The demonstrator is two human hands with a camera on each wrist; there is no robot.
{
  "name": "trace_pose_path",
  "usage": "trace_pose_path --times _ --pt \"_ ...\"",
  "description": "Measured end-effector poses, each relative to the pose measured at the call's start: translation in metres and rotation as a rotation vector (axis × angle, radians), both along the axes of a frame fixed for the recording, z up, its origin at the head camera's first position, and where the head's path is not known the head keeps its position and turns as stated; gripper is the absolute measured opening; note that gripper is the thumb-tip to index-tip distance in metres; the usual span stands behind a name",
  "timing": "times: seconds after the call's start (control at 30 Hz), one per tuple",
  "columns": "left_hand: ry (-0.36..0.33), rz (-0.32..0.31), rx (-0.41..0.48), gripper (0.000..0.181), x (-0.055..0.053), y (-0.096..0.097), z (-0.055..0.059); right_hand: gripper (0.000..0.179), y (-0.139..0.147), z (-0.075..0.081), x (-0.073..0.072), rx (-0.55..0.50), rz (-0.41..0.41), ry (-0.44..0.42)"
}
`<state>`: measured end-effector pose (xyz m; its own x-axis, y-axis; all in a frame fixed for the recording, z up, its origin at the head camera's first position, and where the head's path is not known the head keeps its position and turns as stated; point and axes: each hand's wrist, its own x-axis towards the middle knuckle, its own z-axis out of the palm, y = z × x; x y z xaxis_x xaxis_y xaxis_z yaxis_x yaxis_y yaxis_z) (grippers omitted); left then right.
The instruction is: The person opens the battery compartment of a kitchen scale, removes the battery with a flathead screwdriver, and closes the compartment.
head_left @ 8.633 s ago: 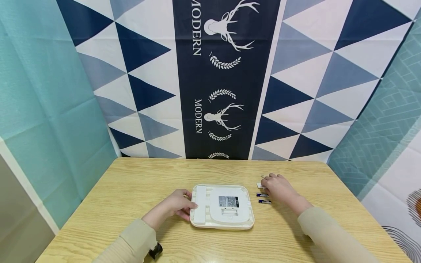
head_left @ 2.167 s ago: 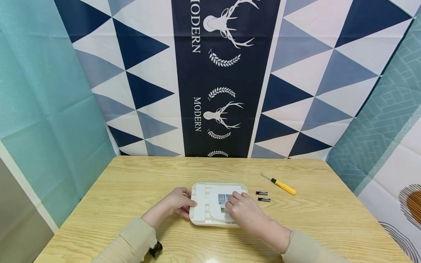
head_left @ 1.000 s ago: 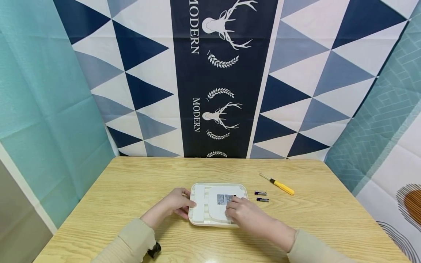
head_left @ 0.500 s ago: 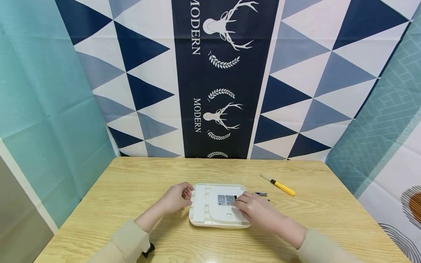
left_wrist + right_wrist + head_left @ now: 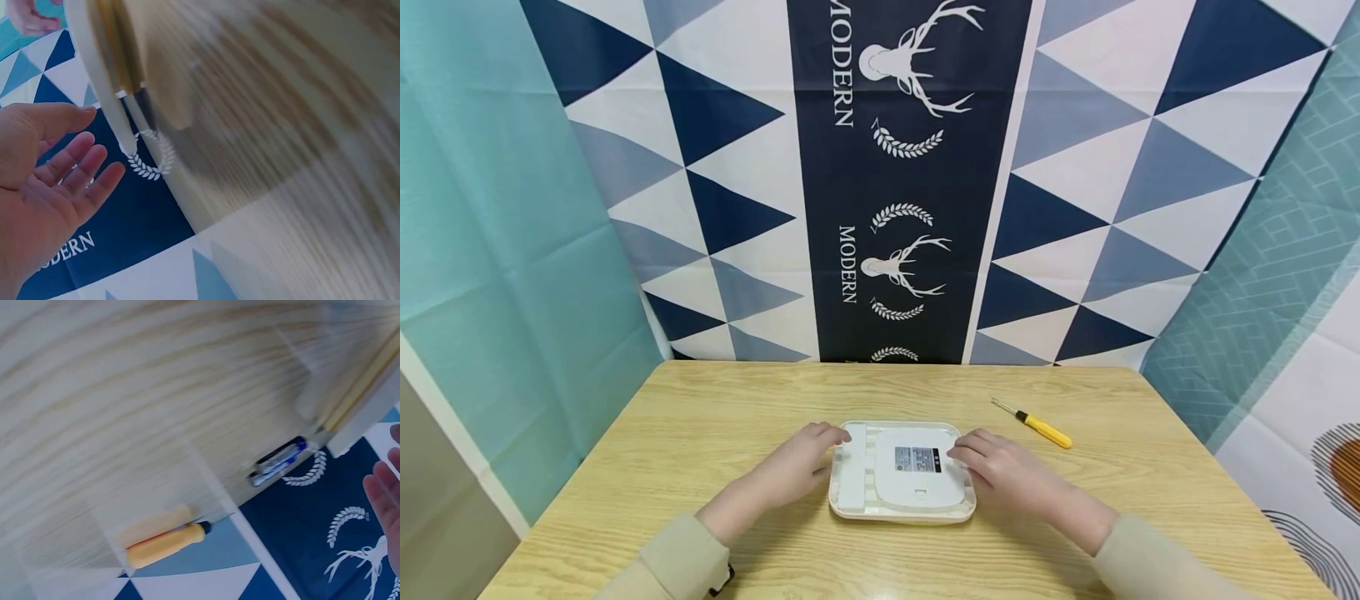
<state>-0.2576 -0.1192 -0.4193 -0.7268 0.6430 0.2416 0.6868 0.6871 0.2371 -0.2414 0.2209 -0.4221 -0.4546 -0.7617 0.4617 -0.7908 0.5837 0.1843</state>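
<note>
A white flat plastic device (image 5: pixel 910 492) with rounded corners lies underside up on the table. A label (image 5: pixel 917 459) and a fitted battery cover (image 5: pixel 921 493) show on its raised panel. My left hand (image 5: pixel 797 467) is at the device's left edge; in the left wrist view its fingers (image 5: pixel 94 178) are loosely extended, gripping nothing. My right hand (image 5: pixel 1007 471) is at the right edge, its fingers (image 5: pixel 381 487) relaxed in the right wrist view. Whether the fingertips touch the device is unclear. Batteries (image 5: pixel 278 459) lie beside the device, hidden behind my right hand in the head view.
A yellow-handled screwdriver (image 5: pixel 1033 423) lies on the wooden table (image 5: pixel 737 400) at the right, beyond my right hand. A patterned cloth (image 5: pixel 895 292) hangs behind the table's far edge, with teal cloth (image 5: pixel 550 275) along the left.
The battery opening is now covered by its lid. My right hand has drawn back rightward to the device's edge, in front of the batteries. My left hand has released its grip on the left edge.
</note>
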Motion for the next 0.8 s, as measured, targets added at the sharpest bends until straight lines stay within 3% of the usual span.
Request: trace_pose_path --times 0.43,0.8 --pt "0.354 -0.21 -0.239 0.042 -0.009 -0.009 -0.005 0.035 0.012 -0.01 -0.017 0.068 0.051 0.056" --pt "0.435 -0.287 -0.338 0.041 -0.021 -0.006 -0.009 0.038 0.011 -0.01 -0.021 0.215 0.089 0.048"
